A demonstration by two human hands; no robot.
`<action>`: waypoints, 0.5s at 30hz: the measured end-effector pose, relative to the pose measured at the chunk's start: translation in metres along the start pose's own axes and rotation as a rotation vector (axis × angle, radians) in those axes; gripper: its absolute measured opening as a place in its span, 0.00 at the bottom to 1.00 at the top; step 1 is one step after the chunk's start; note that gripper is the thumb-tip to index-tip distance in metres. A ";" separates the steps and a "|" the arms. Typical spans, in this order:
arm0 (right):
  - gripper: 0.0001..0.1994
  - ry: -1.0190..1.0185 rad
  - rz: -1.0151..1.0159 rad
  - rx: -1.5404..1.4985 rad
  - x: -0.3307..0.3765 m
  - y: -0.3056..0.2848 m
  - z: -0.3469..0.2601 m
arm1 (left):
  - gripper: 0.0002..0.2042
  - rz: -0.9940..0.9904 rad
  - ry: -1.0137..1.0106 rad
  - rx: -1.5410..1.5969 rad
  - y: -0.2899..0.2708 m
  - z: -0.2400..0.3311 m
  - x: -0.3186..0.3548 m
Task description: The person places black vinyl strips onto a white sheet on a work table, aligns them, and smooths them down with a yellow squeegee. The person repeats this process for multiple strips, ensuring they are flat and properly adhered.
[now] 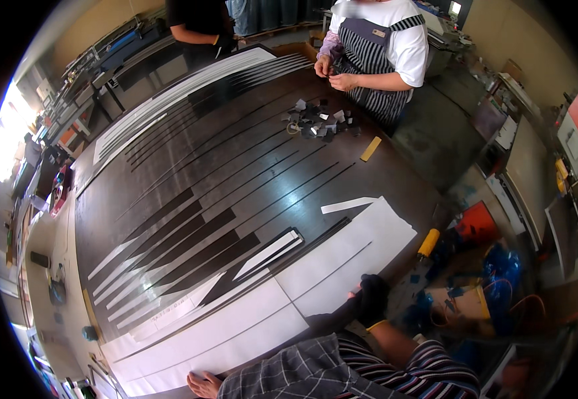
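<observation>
White sheets [262,319] lie side by side along the near edge of a large dark table [189,139], with thin dark lines across them. My bare left hand [204,384] rests on the near edge of the left sheet, fingers stretched out. A black glove with bare fingertips covers my right hand [371,294], which is curled at the near edge of the right sheet; whether anything is in it is hidden. Beyond the sheets lie long dark strips [216,223] with white undersides or gaps, and a loose white strip [349,205].
Small dark and white scraps [322,123] are heaped at the far right, near a yellow block [370,149]. A person in a striped apron [375,53] stands there, hands together; another person [199,30] works behind. A yellow-handled tool [428,244] and red bucket [476,223] are at right.
</observation>
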State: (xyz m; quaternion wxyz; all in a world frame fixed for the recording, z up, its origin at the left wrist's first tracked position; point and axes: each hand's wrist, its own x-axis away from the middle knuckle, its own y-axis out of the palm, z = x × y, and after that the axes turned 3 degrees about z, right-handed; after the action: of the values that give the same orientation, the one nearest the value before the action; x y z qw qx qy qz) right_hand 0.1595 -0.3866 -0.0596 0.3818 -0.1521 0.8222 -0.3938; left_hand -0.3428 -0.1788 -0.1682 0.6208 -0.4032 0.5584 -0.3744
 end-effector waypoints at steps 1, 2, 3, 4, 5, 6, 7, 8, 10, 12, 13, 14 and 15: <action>0.20 -0.001 -0.012 -0.003 0.002 0.001 0.002 | 0.21 0.002 0.002 -0.010 0.001 0.000 0.001; 0.20 -0.004 -0.022 -0.004 0.001 0.000 0.004 | 0.21 0.004 0.003 -0.016 0.001 0.000 0.000; 0.20 -0.002 -0.010 -0.010 0.001 0.000 0.005 | 0.21 0.005 0.004 -0.022 0.001 -0.001 -0.002; 0.19 0.000 0.002 -0.015 0.000 0.000 0.004 | 0.20 0.007 0.005 -0.029 0.001 -0.002 -0.004; 0.19 0.002 0.016 -0.025 -0.001 0.000 0.003 | 0.20 0.012 0.006 -0.036 0.002 -0.002 -0.004; 0.19 0.001 0.012 -0.022 -0.001 0.000 0.003 | 0.20 0.018 0.006 -0.044 0.002 -0.002 -0.005; 0.19 0.001 0.009 -0.019 0.000 0.001 0.003 | 0.20 0.023 0.006 -0.052 0.002 -0.001 -0.005; 0.19 0.005 0.003 -0.014 0.002 0.000 0.003 | 0.19 0.025 0.012 -0.061 0.003 -0.001 -0.006; 0.20 -0.007 0.027 -0.005 0.001 0.002 0.004 | 0.19 0.030 0.021 -0.081 0.006 -0.001 -0.008; 0.21 -0.003 0.029 -0.007 0.001 0.002 0.004 | 0.18 0.032 0.028 -0.104 0.007 0.000 -0.008; 0.21 0.007 0.021 -0.013 0.001 0.001 0.004 | 0.18 0.033 0.032 -0.116 0.007 0.001 -0.009; 0.21 0.014 0.014 -0.021 0.000 0.001 0.003 | 0.18 0.036 0.033 -0.127 0.007 0.001 -0.009; 0.21 0.016 0.012 -0.014 0.000 0.000 0.002 | 0.18 0.039 0.034 -0.137 0.006 0.001 -0.010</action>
State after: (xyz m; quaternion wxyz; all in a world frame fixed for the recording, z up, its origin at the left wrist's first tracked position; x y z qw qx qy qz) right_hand 0.1615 -0.3875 -0.0605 0.3766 -0.1466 0.8288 -0.3869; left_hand -0.3427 -0.1669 -0.1701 0.5894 -0.4276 0.6009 -0.3297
